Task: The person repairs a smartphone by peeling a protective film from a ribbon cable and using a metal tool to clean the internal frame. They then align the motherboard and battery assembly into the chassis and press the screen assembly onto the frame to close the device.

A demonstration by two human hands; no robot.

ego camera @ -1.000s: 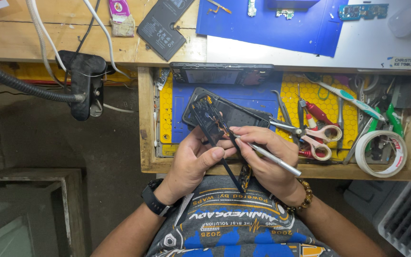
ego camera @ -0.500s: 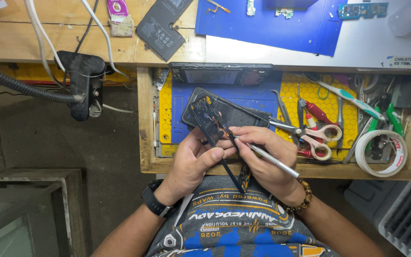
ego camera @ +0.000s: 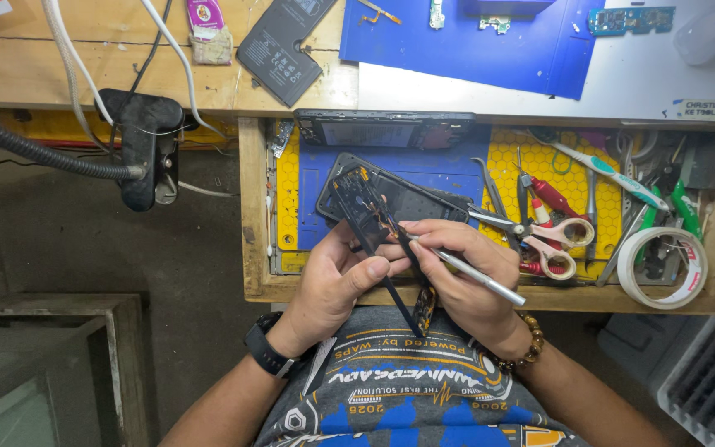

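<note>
Over the open drawer, seen from the head camera, the left hand is clamped around the lower edge of a black phone frame that tilts toward eleven o'clock, while the right hand pinches a slim silver tool whose tip meets the frame near the left thumb. At three o'clock from the hands lie pink-handled scissors and a roll of white tape. Judging by this grip, the work goes best with the frame braced steady and the tool tip kept shallow, so thin parts are not gouged.
</note>
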